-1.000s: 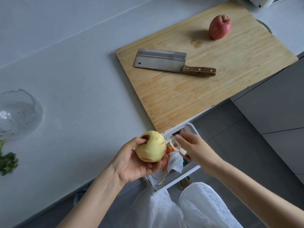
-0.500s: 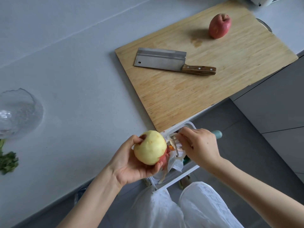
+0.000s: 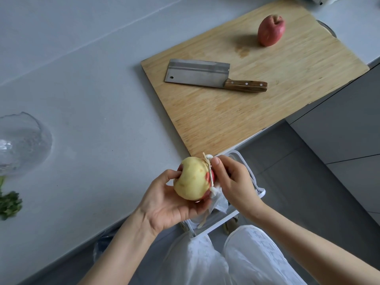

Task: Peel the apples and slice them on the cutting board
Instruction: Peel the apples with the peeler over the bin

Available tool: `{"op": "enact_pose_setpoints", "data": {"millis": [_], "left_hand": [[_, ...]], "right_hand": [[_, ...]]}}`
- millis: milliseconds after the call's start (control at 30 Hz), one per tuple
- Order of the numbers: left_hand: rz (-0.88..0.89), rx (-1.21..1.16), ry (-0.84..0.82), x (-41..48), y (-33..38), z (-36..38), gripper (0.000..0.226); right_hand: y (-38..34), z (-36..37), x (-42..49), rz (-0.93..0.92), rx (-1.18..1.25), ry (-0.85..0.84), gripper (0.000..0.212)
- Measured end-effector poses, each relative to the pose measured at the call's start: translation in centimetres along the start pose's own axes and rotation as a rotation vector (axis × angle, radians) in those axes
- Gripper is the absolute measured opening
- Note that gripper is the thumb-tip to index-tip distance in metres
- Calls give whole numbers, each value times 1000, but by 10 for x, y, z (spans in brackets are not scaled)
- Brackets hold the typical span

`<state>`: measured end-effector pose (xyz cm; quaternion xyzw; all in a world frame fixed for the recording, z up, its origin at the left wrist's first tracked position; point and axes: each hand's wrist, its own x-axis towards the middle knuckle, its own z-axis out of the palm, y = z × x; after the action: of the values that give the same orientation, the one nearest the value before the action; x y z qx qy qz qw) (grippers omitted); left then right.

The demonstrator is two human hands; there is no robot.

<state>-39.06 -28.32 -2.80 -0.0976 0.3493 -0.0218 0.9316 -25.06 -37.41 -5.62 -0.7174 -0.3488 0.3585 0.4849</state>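
L hand lower centre, fingers curled round mostly peeled apple; red skin left on its right side. R hand grips peeler, blade on that skin, over white bin. Unpeeled apple + cleaver on cutting board, upper right.

place: you're in a home kitchen | surface: long pale grey worktop, grey cabinet fronts below it | on it: wooden board carrying a cleaver and an apple | at your left: glass bowl, greens | floor: white bin by your knees, under the surface's edge
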Motion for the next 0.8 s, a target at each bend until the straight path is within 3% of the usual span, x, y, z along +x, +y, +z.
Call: {"op": "enact_pose_setpoints", "data": {"millis": [167, 267, 467, 800], "left_hand": [[78, 51, 196, 0, -3, -3, 50], [144, 152, 273, 1, -5, -1, 38], [196, 307, 364, 7, -4, -7, 41], [133, 335, 389, 5, -9, -8, 39]], "right_hand": [[3, 0, 3, -478, -481, 176, 33], [1, 0, 4, -637, -614, 185, 34], [2, 2, 3, -675, -713, 197, 32], [16, -6, -3, -586, -523, 174, 34]]}}
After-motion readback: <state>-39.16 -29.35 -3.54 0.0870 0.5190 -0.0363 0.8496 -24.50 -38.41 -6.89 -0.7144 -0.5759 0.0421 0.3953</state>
